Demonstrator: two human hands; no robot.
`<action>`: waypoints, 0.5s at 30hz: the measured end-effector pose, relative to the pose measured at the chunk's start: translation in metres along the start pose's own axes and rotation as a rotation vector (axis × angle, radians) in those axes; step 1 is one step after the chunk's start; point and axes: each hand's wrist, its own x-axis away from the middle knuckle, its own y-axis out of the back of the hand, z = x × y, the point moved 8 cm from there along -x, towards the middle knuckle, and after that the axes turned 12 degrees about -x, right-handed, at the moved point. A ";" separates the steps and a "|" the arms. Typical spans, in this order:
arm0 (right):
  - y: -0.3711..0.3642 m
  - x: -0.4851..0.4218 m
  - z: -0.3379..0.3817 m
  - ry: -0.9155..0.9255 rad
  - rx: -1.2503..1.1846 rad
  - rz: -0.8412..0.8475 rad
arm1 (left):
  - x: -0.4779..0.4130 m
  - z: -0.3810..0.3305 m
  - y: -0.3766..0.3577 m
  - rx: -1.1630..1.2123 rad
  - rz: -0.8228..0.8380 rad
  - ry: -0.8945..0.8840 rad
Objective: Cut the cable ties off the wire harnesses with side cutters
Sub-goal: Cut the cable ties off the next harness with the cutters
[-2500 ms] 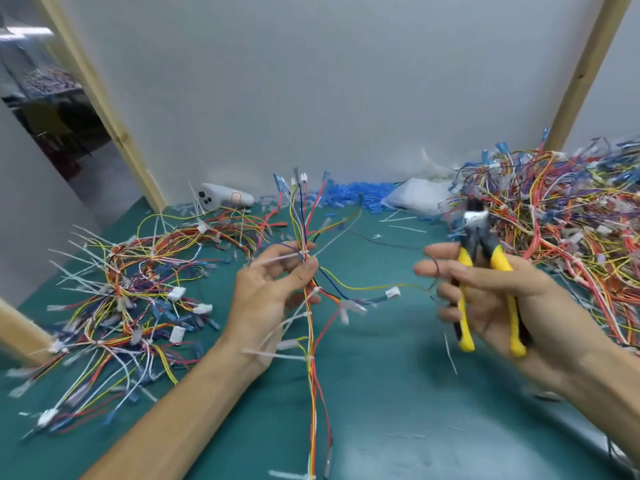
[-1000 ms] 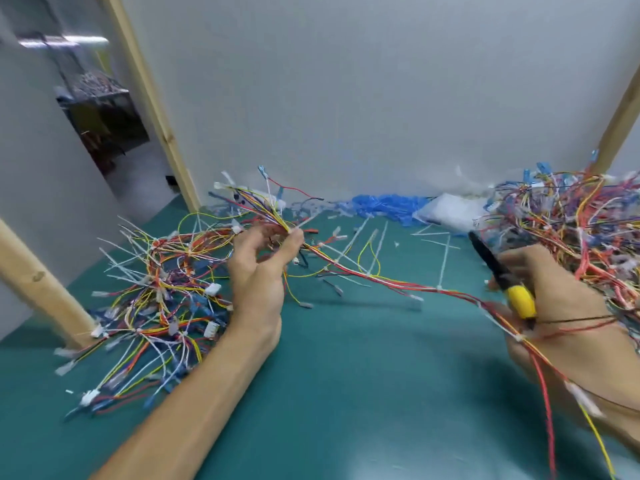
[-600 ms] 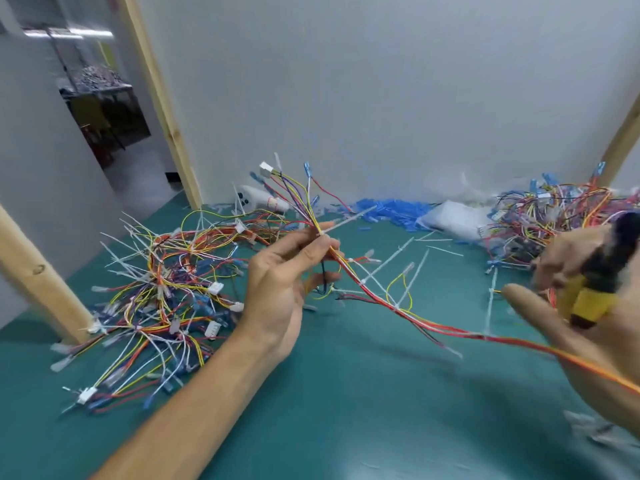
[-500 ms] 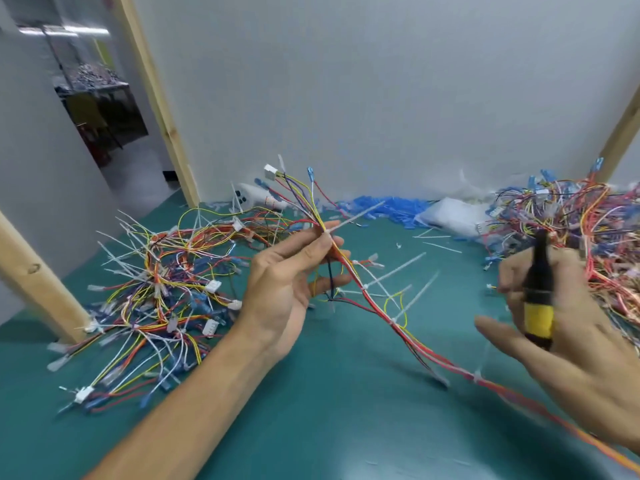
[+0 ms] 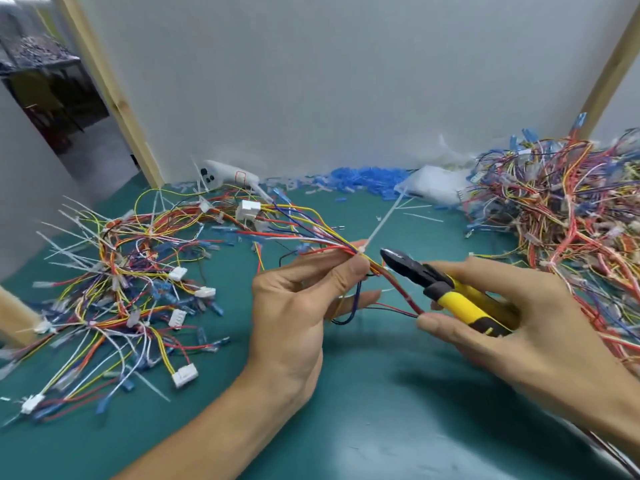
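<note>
One white cable tie (image 5: 362, 251) rings the wire harness (image 5: 322, 238) pinched by the left hand (image 5: 294, 306); the right hand (image 5: 519, 323) grips yellow-handled side cutters (image 5: 433, 282), tip just beside it. Nip only the strap, clear of the wires.

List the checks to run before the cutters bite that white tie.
1. Hold: left hand pinches the harness at the cable tie: ok.
2. Tool: right hand grips the side cutters: ok.
3. Reach: cutter tip on the tie: not ok, it sits short of it, apart.
4. Jaws open: cannot tell.
5. Clearance: left thumb lies right beside the tie: not ok.
</note>
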 end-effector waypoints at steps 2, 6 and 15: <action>-0.002 0.001 0.000 -0.010 -0.008 0.005 | 0.002 0.001 -0.001 -0.005 0.010 0.005; -0.004 0.001 -0.002 -0.018 -0.029 0.007 | 0.003 0.001 -0.002 -0.014 0.021 0.013; -0.003 0.002 -0.009 -0.055 -0.018 0.006 | 0.005 0.002 -0.005 -0.039 0.077 -0.011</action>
